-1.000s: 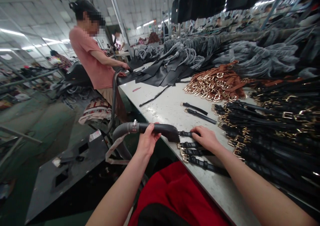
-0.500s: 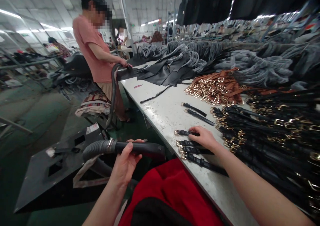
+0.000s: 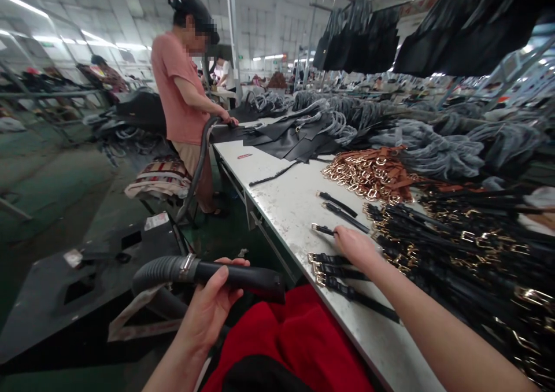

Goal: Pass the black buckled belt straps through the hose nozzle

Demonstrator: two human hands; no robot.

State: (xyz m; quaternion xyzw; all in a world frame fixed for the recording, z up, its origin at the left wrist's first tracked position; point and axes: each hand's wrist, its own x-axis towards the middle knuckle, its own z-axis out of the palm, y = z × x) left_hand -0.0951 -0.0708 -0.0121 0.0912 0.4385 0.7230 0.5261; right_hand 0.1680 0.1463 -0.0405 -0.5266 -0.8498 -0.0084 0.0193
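Note:
My left hand (image 3: 219,291) is wrapped round a black hose nozzle (image 3: 255,280), which points right toward the table's near edge. A ribbed grey hose (image 3: 162,269) is clamped to its back end. Over the white table (image 3: 288,204), my right hand (image 3: 355,244) is closed on a short black buckle strap (image 3: 323,229), its gold buckle end sticking out to the left. Just below that hand lie several black buckle straps (image 3: 342,288) side by side, buckles toward the edge. Two more black straps (image 3: 344,215) rest above it.
Black buckle straps (image 3: 468,265) are heaped at right, with brown straps with gold rings (image 3: 368,175) behind them. Farther back lie black leather pieces (image 3: 290,137) and wrapped grey bundles (image 3: 425,146). A co-worker (image 3: 184,91) stands at the table's far left, holding another hose. A black machine box (image 3: 39,311) stands at lower left.
My right hand has closed more tightly on the strap, which now looks turned on edge. The left hand keeps its grip on the nozzle. The whole view has shifted slightly.

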